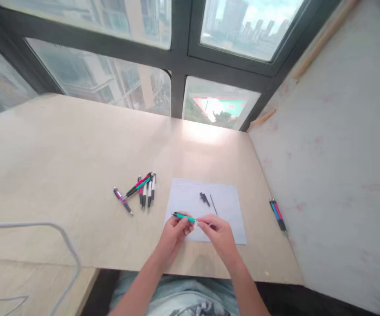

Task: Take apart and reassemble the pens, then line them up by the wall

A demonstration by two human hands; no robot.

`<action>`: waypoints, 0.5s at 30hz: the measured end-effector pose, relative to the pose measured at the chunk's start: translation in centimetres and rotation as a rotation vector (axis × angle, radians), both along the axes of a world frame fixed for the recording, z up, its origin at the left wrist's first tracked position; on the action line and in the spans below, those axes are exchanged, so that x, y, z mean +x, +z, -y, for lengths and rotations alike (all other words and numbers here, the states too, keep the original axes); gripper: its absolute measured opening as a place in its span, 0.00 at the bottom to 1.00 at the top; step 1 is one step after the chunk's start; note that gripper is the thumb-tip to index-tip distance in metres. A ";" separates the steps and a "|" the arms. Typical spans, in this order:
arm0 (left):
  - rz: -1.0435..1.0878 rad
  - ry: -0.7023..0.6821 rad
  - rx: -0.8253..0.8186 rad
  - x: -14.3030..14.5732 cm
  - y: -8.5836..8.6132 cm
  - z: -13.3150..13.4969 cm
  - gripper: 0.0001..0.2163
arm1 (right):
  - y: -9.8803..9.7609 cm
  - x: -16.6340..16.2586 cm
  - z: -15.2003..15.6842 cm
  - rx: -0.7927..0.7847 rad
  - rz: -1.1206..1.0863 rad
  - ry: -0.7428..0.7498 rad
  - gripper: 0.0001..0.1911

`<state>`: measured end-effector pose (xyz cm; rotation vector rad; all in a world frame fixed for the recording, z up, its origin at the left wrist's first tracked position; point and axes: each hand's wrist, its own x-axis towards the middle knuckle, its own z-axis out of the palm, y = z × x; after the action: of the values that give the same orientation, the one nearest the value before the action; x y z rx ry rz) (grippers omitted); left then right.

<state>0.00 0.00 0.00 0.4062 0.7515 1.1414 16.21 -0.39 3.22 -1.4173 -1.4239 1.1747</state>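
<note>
Tabletop (87,153) is spread across the middle of the frame, and a white sheet of paper (181,197) is laid on it right of centre. Above the sheet's near left part, a teal pen barrel (190,219) is clasped by the left hand (172,237); its right end is pinched by thumb and forefinger of the right hand (222,235). Whether a smaller part is gripped there too cannot be told. A cluster of pens (144,189) is gathered left of centre. On the paper, a thin dark rod (213,204) and black pieces (204,199) are set side by side. The barrel is probably best braced by the left fingers, with force applied gently along its length, low over the paper, so dropped parts are easily found.
</note>
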 end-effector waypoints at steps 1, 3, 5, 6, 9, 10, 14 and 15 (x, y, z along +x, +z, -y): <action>-0.005 0.006 -0.001 0.0 0.1 0.0 0.07 | 0.1 -0.1 -0.1 -0.001 0.006 0.000 0.06; -0.008 0.010 0.000 0.1 0.3 -0.1 0.08 | 0.4 -0.2 -0.3 0.000 0.021 -0.001 0.07; -0.003 0.003 0.007 0.2 0.4 -0.1 0.07 | 0.7 -0.4 -0.4 0.005 0.037 -0.006 0.07; 0.003 -0.007 0.013 0.2 0.5 -0.1 0.07 | 0.8 -0.5 -0.4 0.010 0.047 -0.012 0.06; 0.024 -0.032 0.023 0.2 0.6 -0.1 0.07 | 0.9 -0.6 -0.5 0.035 0.092 -0.028 0.06; 0.028 -0.036 0.020 0.2 0.7 -0.1 0.07 | 0.8 -0.5 -0.5 0.050 0.117 -0.032 0.07; 0.057 -0.002 -0.032 0.1 0.6 -0.2 0.07 | -0.5 0.9 -0.5 0.161 0.355 -0.099 0.09; 0.078 0.016 -0.050 0.0 0.6 -0.2 0.07 | -1.0 1.5 -0.5 0.192 0.463 -0.155 0.10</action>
<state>0.01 0.23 0.56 0.3127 0.7140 1.1449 17.74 0.10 2.23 -1.6941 -1.6494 0.6134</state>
